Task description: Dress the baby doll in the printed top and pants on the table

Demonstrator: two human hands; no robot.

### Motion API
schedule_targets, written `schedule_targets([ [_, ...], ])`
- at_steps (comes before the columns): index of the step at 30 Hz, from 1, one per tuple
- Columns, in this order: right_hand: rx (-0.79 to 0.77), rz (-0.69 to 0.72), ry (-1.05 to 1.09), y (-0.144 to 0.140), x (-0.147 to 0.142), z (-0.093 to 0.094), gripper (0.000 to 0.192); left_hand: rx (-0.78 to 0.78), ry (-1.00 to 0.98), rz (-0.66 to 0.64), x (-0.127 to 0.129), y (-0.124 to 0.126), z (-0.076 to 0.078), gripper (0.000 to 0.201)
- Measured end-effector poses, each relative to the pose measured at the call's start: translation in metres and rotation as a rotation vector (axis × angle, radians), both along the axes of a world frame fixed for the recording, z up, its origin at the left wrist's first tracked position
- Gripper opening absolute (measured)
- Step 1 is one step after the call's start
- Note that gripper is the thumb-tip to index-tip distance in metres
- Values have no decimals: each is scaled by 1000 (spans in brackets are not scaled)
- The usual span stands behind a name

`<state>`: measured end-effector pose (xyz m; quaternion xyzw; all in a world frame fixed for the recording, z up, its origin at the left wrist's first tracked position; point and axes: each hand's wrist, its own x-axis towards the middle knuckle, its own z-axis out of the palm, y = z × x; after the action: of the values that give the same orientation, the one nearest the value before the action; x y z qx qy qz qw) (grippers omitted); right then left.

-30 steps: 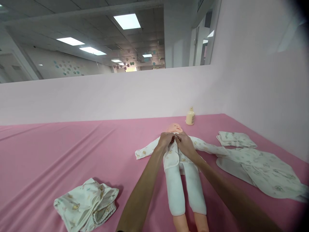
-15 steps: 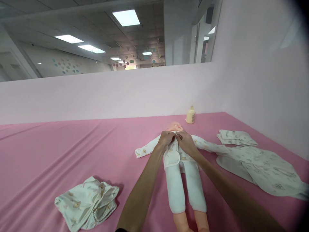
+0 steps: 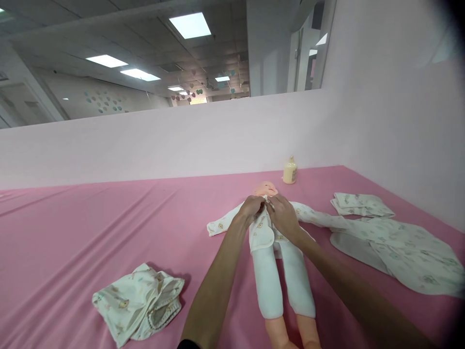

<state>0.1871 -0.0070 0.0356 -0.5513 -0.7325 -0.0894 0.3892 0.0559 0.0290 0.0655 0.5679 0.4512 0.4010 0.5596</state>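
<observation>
A baby doll point(image 3: 267, 189) lies on its back, feet toward me, in a white printed baby jacket point(image 3: 262, 233) and white leggings point(image 3: 271, 281). At the jacket's neck, just below the doll's chin, my left hand point(image 3: 253, 207) is closed in a pinch on the fabric. Close beside it, my right hand point(image 3: 284, 214) has its fingers bent over the other side of the collar, pinching there too. My fingertips hide the fastening, so I cannot make out its kind. Both jacket sleeves stretch out sideways.
A folded printed garment point(image 3: 140, 303) lies at the lower left of the pink sheet point(image 3: 90, 232). To the right are a folded cloth point(image 3: 361, 204) and a spread printed garment point(image 3: 403, 257). A cream pump bottle point(image 3: 289, 172) stands near the white wall point(image 3: 163, 145).
The view has shifted slightly, moving everything a little to the right. My right hand's fingers have changed position at the collar, lying flatter over it; my left hand keeps its pinch.
</observation>
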Motion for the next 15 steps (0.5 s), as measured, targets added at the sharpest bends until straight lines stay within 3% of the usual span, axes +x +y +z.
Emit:
schedule_targets([
  [4,-46,-5,78,1,-1,1,24,1,-9,-21,1,1,-2,18],
  [10,-291,122,339,2,4,11,20,58,67,-35,-1,-7,5,19],
  [15,-497,214,308,-3,27,27,46,110,221,-67,-7,-32,24,12],
])
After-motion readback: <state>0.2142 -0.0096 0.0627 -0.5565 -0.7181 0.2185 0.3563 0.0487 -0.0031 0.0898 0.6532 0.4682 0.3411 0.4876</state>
